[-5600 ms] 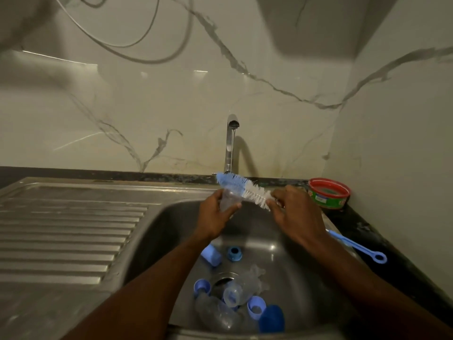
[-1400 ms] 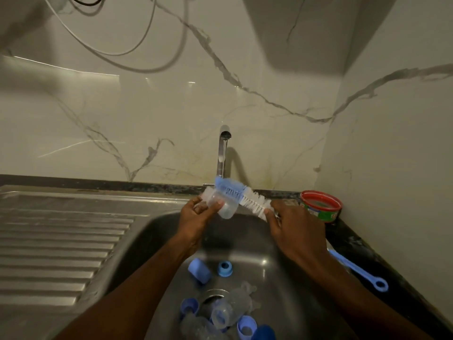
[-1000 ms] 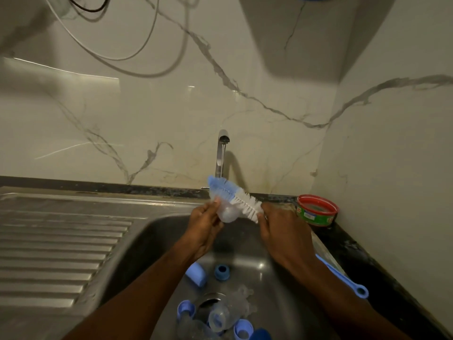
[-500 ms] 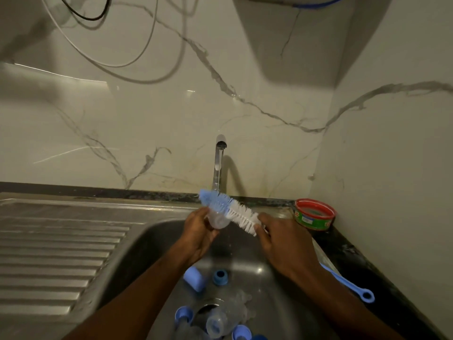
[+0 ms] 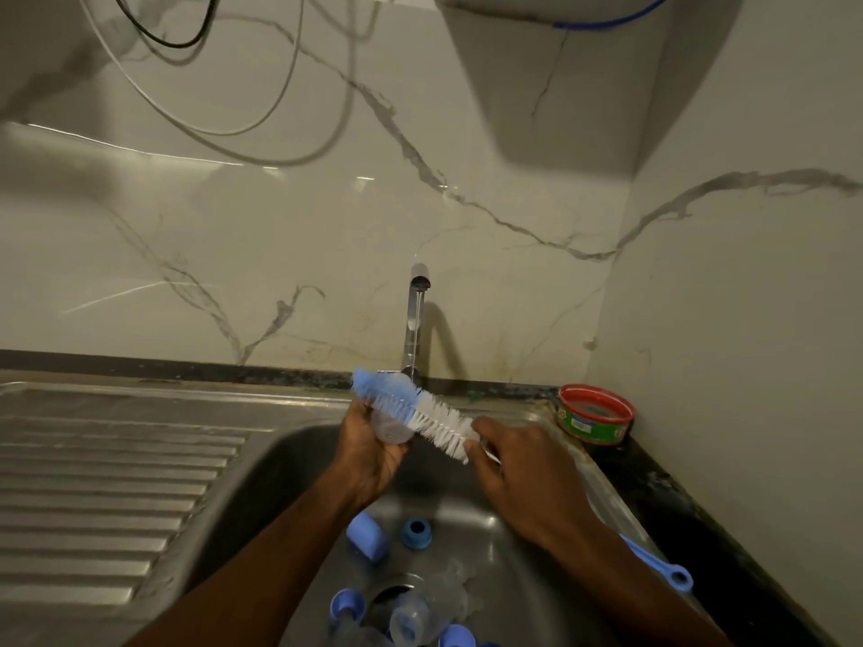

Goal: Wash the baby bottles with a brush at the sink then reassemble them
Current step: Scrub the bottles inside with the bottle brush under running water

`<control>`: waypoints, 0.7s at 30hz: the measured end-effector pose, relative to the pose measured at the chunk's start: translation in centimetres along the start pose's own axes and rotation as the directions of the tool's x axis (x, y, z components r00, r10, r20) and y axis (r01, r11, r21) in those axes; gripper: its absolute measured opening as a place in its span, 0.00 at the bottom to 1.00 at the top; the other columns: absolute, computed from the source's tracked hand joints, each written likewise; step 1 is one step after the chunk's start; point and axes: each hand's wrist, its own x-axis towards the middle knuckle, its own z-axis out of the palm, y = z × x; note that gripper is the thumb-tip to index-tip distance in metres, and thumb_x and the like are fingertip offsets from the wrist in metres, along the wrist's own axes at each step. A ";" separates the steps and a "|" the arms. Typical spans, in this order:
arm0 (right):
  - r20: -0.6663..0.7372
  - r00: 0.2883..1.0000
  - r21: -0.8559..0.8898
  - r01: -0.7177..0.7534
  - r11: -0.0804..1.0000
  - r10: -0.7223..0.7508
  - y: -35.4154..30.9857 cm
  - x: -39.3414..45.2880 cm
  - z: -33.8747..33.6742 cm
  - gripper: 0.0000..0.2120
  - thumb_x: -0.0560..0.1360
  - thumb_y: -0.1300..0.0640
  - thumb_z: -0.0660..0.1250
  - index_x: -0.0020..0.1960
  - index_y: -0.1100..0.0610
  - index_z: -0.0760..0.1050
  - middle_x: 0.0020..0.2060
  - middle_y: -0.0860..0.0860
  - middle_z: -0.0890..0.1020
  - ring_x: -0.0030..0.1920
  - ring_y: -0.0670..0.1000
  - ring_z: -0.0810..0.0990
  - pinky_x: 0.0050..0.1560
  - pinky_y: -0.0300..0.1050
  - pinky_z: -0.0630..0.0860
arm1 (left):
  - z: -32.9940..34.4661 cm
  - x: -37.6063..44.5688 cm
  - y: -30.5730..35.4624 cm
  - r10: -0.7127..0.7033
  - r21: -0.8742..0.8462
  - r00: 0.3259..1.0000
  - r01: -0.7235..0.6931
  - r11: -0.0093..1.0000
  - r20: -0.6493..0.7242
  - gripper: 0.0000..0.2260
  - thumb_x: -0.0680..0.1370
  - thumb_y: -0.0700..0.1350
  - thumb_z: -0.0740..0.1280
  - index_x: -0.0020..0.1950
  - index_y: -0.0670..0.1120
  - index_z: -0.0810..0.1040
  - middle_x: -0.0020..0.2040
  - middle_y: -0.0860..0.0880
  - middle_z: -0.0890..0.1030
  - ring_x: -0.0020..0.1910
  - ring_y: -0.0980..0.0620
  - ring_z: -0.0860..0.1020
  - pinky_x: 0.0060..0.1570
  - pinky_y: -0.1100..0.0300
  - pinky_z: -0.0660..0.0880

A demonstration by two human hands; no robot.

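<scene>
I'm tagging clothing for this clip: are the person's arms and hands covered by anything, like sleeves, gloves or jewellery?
Nothing worn is visible. The left hand and right hand are bare, without gloves, rings or a watch, and both forearms are uncovered down to the bottom edge of the picture, so no sleeve shows.

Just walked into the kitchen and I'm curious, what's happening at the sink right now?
A person is washing baby bottle parts. The left hand holds a small clear bottle piece, and the right hand runs a blue and white bottle brush across it over the sink. The tap is running a thin stream. More bottles, blue caps and rings lie unwashed around the drain. A red-rimmed tub sits on the counter.
</scene>
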 end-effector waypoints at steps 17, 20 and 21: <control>-0.064 0.994 -0.001 -0.087 0.996 0.087 -0.4 1.4 1.1 0.15 0.83 0.45 0.60 0.65 0.47 0.77 0.53 0.48 0.85 0.45 0.46 0.81 0.35 0.31 0.66 | 0.8 -0.4 -0.5 -0.060 0.127 0.993 0.073 0.989 -0.098 0.16 0.84 0.46 0.62 0.67 0.37 0.75 0.51 0.38 0.85 0.46 0.44 0.85 0.44 0.53 0.83; -0.150 0.979 0.024 -0.135 0.991 0.137 -0.6 2.4 1.1 0.15 0.82 0.47 0.62 0.66 0.50 0.78 0.53 0.51 0.85 0.47 0.49 0.83 0.41 0.38 0.73 | 2.4 -0.7 -1.3 -0.119 0.095 0.991 0.125 0.988 -0.069 0.16 0.84 0.47 0.61 0.65 0.37 0.76 0.53 0.36 0.84 0.48 0.44 0.84 0.42 0.55 0.83; -0.139 0.982 0.040 -0.125 0.991 0.129 -0.4 2.3 0.9 0.15 0.82 0.47 0.62 0.65 0.50 0.79 0.53 0.51 0.85 0.47 0.49 0.82 0.42 0.39 0.74 | 2.4 -0.6 -1.4 -0.103 0.101 0.992 0.110 0.989 -0.075 0.15 0.84 0.47 0.61 0.64 0.37 0.76 0.52 0.36 0.84 0.47 0.44 0.84 0.40 0.56 0.83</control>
